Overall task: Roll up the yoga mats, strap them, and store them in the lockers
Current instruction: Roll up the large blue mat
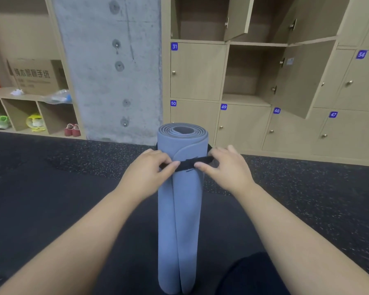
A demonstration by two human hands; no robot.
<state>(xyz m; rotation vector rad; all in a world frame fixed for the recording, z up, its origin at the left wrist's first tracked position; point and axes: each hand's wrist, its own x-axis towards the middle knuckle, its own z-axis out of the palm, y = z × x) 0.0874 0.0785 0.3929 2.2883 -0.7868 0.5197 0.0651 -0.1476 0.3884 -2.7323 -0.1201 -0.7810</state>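
Both hands [186, 167] pinch strap [188, 163]; mat [180, 209] upright

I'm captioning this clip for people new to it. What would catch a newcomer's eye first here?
A rolled blue yoga mat stands upright in the centre, a black strap around its upper part. The left hand pinches the strap at one side and the right hand holds the other. Behind right, wooden lockers carry blue number tags, several doors open.

Both arms extended fwd, bare forearms. Left hand [149, 169] fingers curled, pinching strap [188, 163]; right hand [226, 167] thumb on strap, fingers spread w/ light curl.
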